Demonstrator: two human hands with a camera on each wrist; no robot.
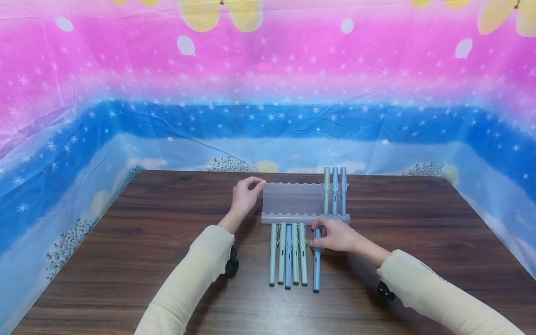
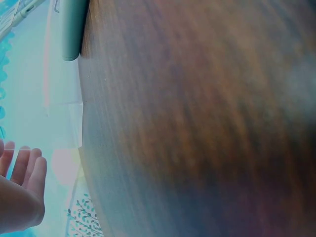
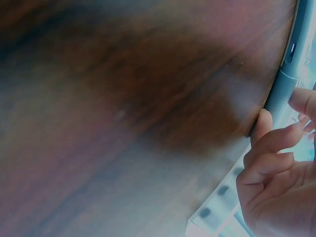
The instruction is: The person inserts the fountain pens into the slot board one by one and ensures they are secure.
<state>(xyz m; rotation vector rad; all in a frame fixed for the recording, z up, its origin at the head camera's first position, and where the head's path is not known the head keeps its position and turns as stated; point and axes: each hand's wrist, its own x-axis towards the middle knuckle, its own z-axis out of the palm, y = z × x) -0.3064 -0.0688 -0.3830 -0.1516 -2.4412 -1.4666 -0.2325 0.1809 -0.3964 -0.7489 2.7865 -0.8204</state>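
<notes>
A translucent pen rack (image 1: 293, 200) with notched edges stands on the table. My left hand (image 1: 245, 195) pinches its upper left corner between thumb and fingers. In front of the rack, my right hand (image 1: 338, 236) grips the cap end of a blue pen (image 1: 317, 272), which lies right of the other pens. The right wrist view shows fingers and thumb around that same pen (image 3: 297, 54). Three pens lean in the rack's right end: one green pen (image 1: 326, 193) and two blue pens (image 1: 335, 193). Several green pens (image 1: 273, 256) lie in a row with another blue pen (image 1: 288, 260).
The dark wooden table (image 1: 167, 204) extends to both sides of the rack. Behind it hangs a pink and blue patterned cloth (image 1: 268, 116). A dark band (image 1: 231, 260) sits at the left sleeve, and another (image 1: 385, 291) at the right.
</notes>
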